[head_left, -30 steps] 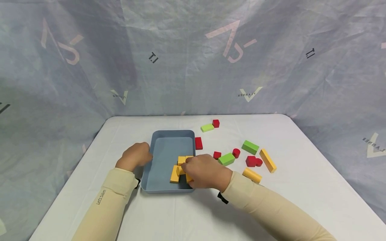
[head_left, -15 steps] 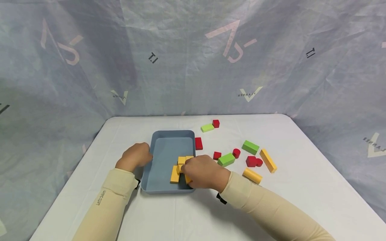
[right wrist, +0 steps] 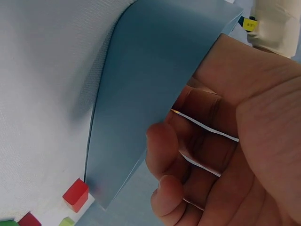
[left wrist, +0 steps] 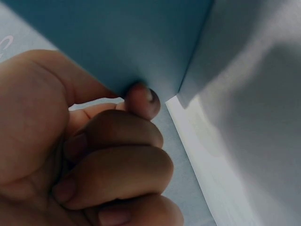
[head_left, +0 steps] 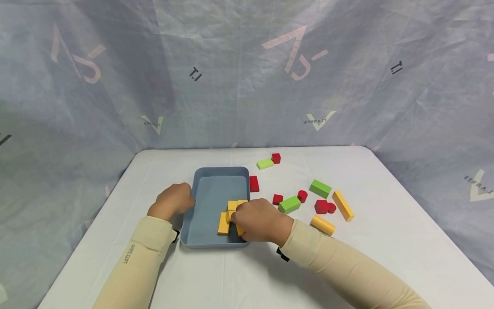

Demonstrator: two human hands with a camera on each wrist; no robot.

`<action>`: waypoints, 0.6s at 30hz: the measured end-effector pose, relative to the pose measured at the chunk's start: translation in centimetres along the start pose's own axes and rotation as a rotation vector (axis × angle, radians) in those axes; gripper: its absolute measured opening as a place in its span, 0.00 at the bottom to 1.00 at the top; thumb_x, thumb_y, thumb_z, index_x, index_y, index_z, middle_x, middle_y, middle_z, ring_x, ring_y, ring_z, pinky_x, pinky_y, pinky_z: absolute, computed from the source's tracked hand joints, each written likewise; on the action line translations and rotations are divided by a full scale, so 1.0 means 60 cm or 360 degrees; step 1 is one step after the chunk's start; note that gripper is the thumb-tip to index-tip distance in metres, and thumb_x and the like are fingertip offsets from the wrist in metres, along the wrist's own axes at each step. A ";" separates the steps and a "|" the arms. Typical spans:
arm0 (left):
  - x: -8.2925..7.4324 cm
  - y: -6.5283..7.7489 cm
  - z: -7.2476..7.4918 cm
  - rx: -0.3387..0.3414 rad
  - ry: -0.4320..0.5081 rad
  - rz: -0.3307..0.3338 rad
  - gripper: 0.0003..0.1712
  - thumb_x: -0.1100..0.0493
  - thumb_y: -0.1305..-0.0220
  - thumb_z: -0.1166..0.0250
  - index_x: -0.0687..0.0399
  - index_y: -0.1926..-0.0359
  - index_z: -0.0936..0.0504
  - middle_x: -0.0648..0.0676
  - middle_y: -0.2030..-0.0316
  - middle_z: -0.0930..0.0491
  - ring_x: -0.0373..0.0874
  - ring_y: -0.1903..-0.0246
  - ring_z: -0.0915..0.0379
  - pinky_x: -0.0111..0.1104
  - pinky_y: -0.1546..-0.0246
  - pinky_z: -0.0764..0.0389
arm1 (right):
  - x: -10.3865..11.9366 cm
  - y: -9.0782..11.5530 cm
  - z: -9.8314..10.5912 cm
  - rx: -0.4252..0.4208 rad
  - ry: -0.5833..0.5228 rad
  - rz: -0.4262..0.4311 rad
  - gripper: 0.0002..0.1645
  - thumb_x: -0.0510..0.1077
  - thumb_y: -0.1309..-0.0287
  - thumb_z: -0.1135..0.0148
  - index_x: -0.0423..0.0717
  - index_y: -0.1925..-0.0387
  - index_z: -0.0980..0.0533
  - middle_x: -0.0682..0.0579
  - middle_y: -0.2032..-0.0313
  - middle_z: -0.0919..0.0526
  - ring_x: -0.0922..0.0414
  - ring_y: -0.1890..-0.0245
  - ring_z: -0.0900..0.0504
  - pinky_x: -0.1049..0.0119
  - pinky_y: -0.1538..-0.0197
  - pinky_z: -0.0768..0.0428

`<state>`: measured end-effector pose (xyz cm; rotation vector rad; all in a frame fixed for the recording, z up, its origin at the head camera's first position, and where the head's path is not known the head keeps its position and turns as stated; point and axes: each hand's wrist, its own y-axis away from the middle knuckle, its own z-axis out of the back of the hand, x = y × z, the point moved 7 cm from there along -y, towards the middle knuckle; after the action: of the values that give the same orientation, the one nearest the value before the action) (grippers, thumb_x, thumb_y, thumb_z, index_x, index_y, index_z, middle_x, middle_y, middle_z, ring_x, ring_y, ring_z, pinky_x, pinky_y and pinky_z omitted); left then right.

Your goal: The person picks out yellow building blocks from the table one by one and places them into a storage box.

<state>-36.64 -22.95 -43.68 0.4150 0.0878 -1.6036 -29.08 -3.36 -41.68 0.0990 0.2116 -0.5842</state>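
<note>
Where both sleeves (head_left: 133,266) reach forward from the near edge, their upper ends are cut off by the frame. Of the two hands, the right hand (head_left: 260,219) bends over the near right part of one blue-grey tray (head_left: 214,189), two fingers curled outside its wall; its thumb and forefinger are hidden, so I cannot tell whether they pinch anything. The left hand (head_left: 172,201) pinches the left rim between thumb and forefinger, its other fingers curled in.

The tray lies flat on the white table (head_left: 193,283), left of the loose pieces, its long axis running away from the person. Five yellow pieces show inside: a flat block (head_left: 223,223) pointing front to back, a cylinder (head_left: 230,216) and three more, the two on the right partly covered by the right hand. Any others beneath it cannot be seen.

Right of the tray lie two more yellow pieces, a cylinder lying on its side and a long bar (head_left: 343,206) slanting away to the left; six red pieces (head_left: 254,183); two green blocks (head_left: 289,204); and, near the back, one light green block (head_left: 265,164). One grey printed cloth (head_left: 231,107) hangs behind, its top out of frame.
</note>
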 end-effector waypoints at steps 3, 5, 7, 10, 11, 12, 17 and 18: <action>-0.001 0.002 0.000 -0.0004 0.0006 -0.0012 0.06 0.61 0.42 0.46 0.56 0.74 0.26 0.55 0.80 0.30 0.47 0.81 0.34 0.38 0.84 0.33 | 0.000 0.000 -0.001 0.0000 0.0002 -0.0005 0.15 0.53 0.54 0.31 0.55 0.62 0.19 0.58 0.72 0.20 0.63 0.74 0.28 0.68 0.74 0.24; -0.001 0.003 0.000 -0.0007 0.0006 -0.0014 0.06 0.61 0.42 0.46 0.57 0.73 0.26 0.55 0.80 0.30 0.48 0.81 0.34 0.38 0.84 0.33 | 0.001 0.000 -0.001 -0.0001 0.0000 -0.0006 0.16 0.53 0.54 0.31 0.55 0.61 0.19 0.58 0.71 0.20 0.63 0.74 0.28 0.68 0.74 0.23; -0.001 0.003 0.000 -0.0006 0.0004 -0.0010 0.06 0.61 0.42 0.46 0.57 0.73 0.26 0.55 0.79 0.30 0.48 0.80 0.34 0.38 0.84 0.33 | 0.001 0.000 -0.001 0.0002 0.0004 -0.0007 0.16 0.53 0.54 0.30 0.55 0.61 0.19 0.58 0.70 0.19 0.62 0.74 0.27 0.68 0.73 0.23; 0.000 0.003 0.000 -0.0006 0.0005 -0.0005 0.06 0.61 0.42 0.46 0.56 0.74 0.26 0.55 0.80 0.30 0.48 0.81 0.34 0.38 0.84 0.33 | 0.002 -0.001 -0.002 0.0011 0.0017 -0.0008 0.17 0.54 0.54 0.30 0.55 0.60 0.19 0.57 0.69 0.18 0.62 0.73 0.27 0.68 0.73 0.22; 0.000 0.002 0.000 -0.0005 0.0005 -0.0003 0.06 0.61 0.42 0.46 0.56 0.74 0.26 0.55 0.80 0.30 0.48 0.81 0.34 0.38 0.84 0.33 | 0.003 -0.001 -0.002 0.0015 0.0022 -0.0009 0.17 0.54 0.53 0.30 0.55 0.60 0.19 0.57 0.69 0.18 0.62 0.74 0.27 0.68 0.73 0.22; 0.001 0.002 0.000 -0.0006 0.0004 -0.0002 0.06 0.61 0.42 0.46 0.56 0.75 0.26 0.55 0.80 0.30 0.48 0.81 0.34 0.38 0.84 0.33 | 0.003 -0.001 -0.002 0.0016 0.0030 -0.0009 0.17 0.54 0.53 0.30 0.55 0.60 0.19 0.57 0.69 0.18 0.62 0.74 0.27 0.68 0.73 0.22; 0.001 0.001 0.000 -0.0014 0.0008 -0.0008 0.07 0.61 0.42 0.46 0.56 0.75 0.27 0.54 0.81 0.31 0.47 0.82 0.35 0.37 0.85 0.34 | 0.005 -0.002 -0.001 0.0013 0.0049 0.0000 0.18 0.54 0.53 0.30 0.55 0.59 0.19 0.57 0.69 0.18 0.62 0.73 0.27 0.68 0.72 0.21; 0.001 0.000 -0.001 -0.0015 0.0008 -0.0014 0.07 0.62 0.42 0.46 0.56 0.75 0.26 0.54 0.81 0.31 0.47 0.82 0.35 0.37 0.85 0.34 | 0.005 -0.002 0.000 0.0011 0.0052 0.0002 0.18 0.54 0.53 0.30 0.55 0.59 0.19 0.57 0.69 0.18 0.62 0.73 0.27 0.68 0.72 0.21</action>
<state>-36.62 -23.01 -43.74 0.4121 0.1013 -1.6103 -28.90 -3.60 -41.77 0.1157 0.2412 -0.5821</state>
